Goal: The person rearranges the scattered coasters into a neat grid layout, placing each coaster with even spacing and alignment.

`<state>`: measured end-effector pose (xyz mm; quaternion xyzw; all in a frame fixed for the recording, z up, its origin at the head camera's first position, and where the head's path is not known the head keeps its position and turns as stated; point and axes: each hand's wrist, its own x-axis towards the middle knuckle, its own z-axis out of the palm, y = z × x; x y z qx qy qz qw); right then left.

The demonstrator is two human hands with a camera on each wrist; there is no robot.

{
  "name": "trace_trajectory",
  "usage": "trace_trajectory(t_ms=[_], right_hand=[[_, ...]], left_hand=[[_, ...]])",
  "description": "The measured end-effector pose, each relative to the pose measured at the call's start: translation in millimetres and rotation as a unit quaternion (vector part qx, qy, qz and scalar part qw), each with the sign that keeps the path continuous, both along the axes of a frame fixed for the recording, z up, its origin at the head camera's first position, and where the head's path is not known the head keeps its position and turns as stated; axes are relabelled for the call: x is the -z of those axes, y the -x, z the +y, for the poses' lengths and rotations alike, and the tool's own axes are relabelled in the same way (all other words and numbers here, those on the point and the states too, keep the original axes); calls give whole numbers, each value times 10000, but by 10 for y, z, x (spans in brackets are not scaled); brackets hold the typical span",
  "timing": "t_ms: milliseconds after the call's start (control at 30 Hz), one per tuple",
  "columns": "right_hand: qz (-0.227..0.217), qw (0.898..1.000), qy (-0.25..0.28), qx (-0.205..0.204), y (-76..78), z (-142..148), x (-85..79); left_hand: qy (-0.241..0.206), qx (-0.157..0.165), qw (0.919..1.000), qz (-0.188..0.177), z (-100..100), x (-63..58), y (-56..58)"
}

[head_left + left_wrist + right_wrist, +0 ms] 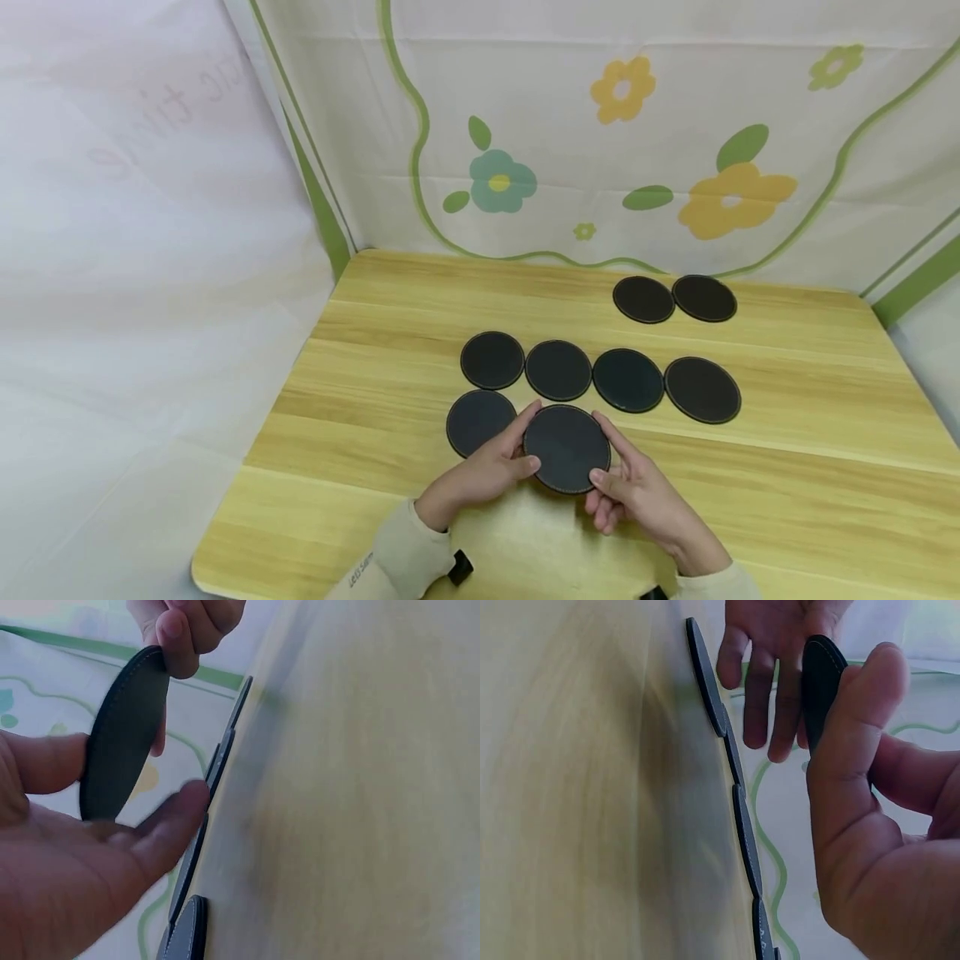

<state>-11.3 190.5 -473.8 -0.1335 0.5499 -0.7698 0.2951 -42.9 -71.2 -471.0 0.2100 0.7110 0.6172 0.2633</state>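
Note:
Both hands hold one round black coaster (pixel 567 450) with a stitched rim, raised above the table in the head view. My left hand (pixel 486 472) pinches its left edge, thumb on the upper face. On the opposite edge, my right hand (pixel 643 492) grips with thumb and index finger. The left wrist view shows the coaster (pixel 124 739) steeply tilted and clear of the tabletop. Another coaster (pixel 480 423) lies just beyond the left hand, partly covered by it. A row of matching coasters (pixel 558 370) lies behind, edges touching or nearly so.
Two more coasters (pixel 643 299) lie side by side towards the back of the wood-grain table (pixel 360 400). A white cloth with printed flowers (pixel 498 182) hangs behind the far edge. White fabric (pixel 150 333) also hangs along the left side.

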Motion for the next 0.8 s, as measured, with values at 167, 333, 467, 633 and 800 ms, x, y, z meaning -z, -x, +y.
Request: trace_trajectory(t_ms=[167, 333, 467, 633, 800], right_hand=[[13, 9999, -164, 38, 18, 5, -7], [-208, 9987, -449, 122, 43, -27, 19], [-359, 9967, -692, 237, 65, -60, 52], [-512, 9935, -952, 348, 83, -89, 79], [-641, 9898, -1203, 426, 102, -114, 73]], left_hand=[[260, -349, 9989, 163, 6, 60, -26], [587, -744, 9949, 351, 26, 109, -30], [1046, -1067, 9870, 593, 57, 105, -35], [1909, -1356, 9669, 1015, 91, 85, -56], [2368, -1347, 9535, 1290, 112, 88, -55]])
